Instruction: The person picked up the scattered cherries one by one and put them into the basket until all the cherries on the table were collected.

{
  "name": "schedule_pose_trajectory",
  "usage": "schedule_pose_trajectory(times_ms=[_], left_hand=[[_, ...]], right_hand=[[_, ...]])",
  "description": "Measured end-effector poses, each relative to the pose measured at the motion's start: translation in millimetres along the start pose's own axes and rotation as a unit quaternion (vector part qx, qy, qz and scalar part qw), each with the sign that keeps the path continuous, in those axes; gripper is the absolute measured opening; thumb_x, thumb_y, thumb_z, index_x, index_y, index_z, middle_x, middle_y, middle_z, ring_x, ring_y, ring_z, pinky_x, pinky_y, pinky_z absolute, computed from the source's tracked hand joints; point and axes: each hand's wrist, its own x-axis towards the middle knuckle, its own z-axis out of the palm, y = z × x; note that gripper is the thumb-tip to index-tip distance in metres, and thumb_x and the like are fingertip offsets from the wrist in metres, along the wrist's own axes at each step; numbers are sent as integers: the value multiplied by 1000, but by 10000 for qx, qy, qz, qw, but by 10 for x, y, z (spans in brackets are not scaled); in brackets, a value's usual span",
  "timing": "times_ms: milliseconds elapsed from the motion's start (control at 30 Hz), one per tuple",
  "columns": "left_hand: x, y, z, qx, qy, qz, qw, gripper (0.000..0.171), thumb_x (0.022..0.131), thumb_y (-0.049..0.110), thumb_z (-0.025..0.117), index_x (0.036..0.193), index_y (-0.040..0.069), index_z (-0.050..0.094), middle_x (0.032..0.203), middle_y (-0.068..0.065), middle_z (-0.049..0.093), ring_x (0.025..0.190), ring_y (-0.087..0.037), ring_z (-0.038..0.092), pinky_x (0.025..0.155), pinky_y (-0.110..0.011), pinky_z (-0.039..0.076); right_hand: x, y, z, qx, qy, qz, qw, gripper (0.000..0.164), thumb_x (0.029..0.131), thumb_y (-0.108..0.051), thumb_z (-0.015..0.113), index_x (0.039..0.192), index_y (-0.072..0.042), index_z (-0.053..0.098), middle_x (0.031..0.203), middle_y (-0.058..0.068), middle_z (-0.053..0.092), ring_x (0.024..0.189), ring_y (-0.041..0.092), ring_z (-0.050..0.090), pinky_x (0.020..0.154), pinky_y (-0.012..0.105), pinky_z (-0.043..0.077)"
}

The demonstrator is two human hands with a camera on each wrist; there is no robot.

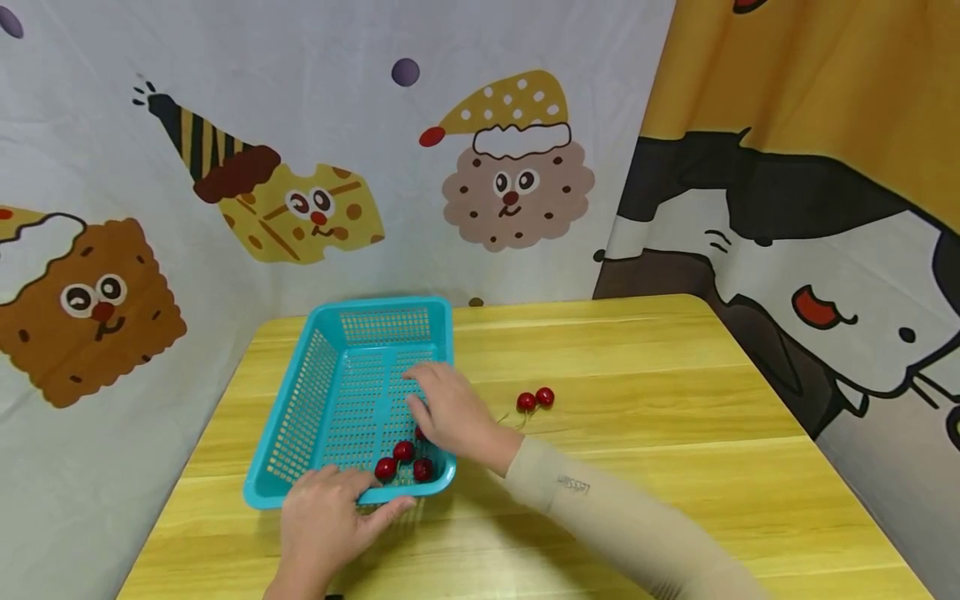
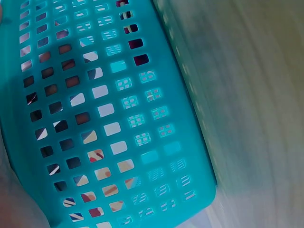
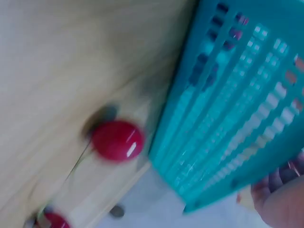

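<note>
A turquoise plastic basket (image 1: 442, 333) with latticed walls stands on the table. My left hand (image 1: 322, 521) grips its near rim, fingers over the edge and thumb along the outside. In the left wrist view the latticed basket wall (image 2: 161, 142) fills much of the frame. My right hand (image 1: 450, 412) reaches over the right rim, fingers loosely bent above the basket floor and nothing visible between them. Several red cherries, one a dark cherry (image 1: 423, 470), lie in the near right corner; another is partly hidden below the right hand.
Two cherries with stems, a left one (image 1: 527, 402) and a right one (image 1: 545, 397), lie on the wooden table (image 1: 637, 358) right of the basket. A printed cloth (image 1: 337, 83) hangs behind the table, and a yellow patterned one (image 1: 810, 75) hangs at the right.
</note>
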Motion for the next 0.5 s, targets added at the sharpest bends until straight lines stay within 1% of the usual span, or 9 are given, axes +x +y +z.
schedule_pose_trajectory(times_ms=[67,100,133,200,233,333,400,433,500], left_hand=[[-4,-1,12,-16,-43,-27,10000,53,62,72,73,61,19,66,62,3,68,51,-19,54,43,-37,45],[-6,-2,15,-12,-65,-51,10000,54,62,72,73,61,19,66,62,3,68,52,-19,55,44,-37,46],[-9,-5,18,-9,-82,-68,9999,54,62,72,73,61,18,66,63,2,69,53,-19,55,44,-38,46],[-13,-9,21,22,-123,-99,9999,56,63,73,72,61,18,66,64,1,69,54,-20,56,45,-38,47],[-15,-11,16,45,-139,-108,9998,56,63,73,71,62,18,67,64,0,70,54,-20,57,46,-39,47],[-21,-16,9,102,-176,-113,9997,57,63,74,70,63,17,68,65,-1,71,55,-21,58,46,-39,48],[-21,-15,10,119,-190,-99,9997,57,63,75,70,63,17,69,65,-1,71,55,-21,59,46,-39,48],[-21,-14,12,110,-184,-91,9997,57,62,74,71,63,17,69,65,0,71,55,-21,59,46,-38,48],[-20,-9,19,97,-171,-79,9998,56,62,74,71,63,18,68,65,0,70,55,-20,58,45,-38,48]], right_hand=[[-42,138,-57,-48,292,182,9994,31,100,-13,53,129,-2,54,126,9,58,119,21,47,103,39,41],[-68,206,-84,-177,344,290,9988,31,99,-11,52,129,-2,54,125,10,59,118,22,48,103,39,42],[-100,267,-112,-347,312,396,9981,30,99,-11,53,127,-1,55,123,10,60,116,22,49,101,39,43],[-179,356,-156,-764,26,597,9953,29,98,-14,57,124,-1,58,119,10,62,110,24,52,97,39,45],[-226,382,-172,-1022,-218,625,9926,29,97,-18,59,122,-2,60,117,10,62,108,24,53,95,39,46],[-367,431,-176,-1599,-993,489,9809,34,94,-30,65,116,-4,65,113,9,64,103,25,55,90,39,48],[-455,439,-152,-1769,-1330,367,9745,36,92,-34,67,114,-6,66,111,8,65,101,24,56,89,38,49],[-493,437,-136,-1797,-1428,315,9728,35,92,-35,67,113,-7,67,109,8,66,100,24,57,88,38,49],[-557,428,-103,-1756,-1505,269,9725,34,91,-36,67,111,-8,68,107,6,66,98,23,57,87,37,49]])
